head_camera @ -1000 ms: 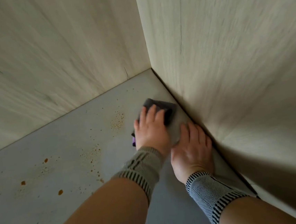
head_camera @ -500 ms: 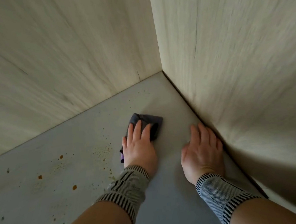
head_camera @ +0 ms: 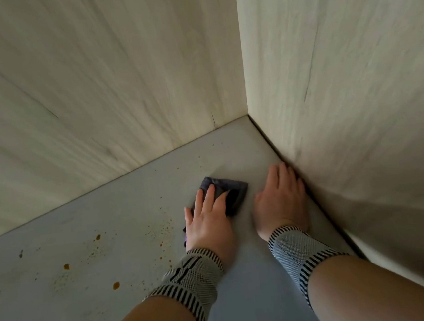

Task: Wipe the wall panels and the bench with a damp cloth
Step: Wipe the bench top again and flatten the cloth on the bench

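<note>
A folded dark grey cloth (head_camera: 230,191) lies flat on the grey bench (head_camera: 122,213) near the corner. My left hand (head_camera: 209,220) presses down on it with straight fingers, covering its near half. My right hand (head_camera: 280,200) rests flat on the bare bench just right of the cloth, fingertips against the foot of the right wall panel (head_camera: 349,95). The left wall panel (head_camera: 94,81) of pale wood meets the right one in the corner behind the cloth. Both wrists wear grey striped knit cuffs.
Brown spots and fine speckles (head_camera: 116,285) are scattered over the bench to the left of the cloth. A thin dark gap runs along the foot of the right panel. A small crack (head_camera: 213,120) marks the left panel near the corner.
My left hand slid the cloth out of the corner to the left, then a little back towards my right hand. My right hand stayed planted by the right panel. My view shifted.
</note>
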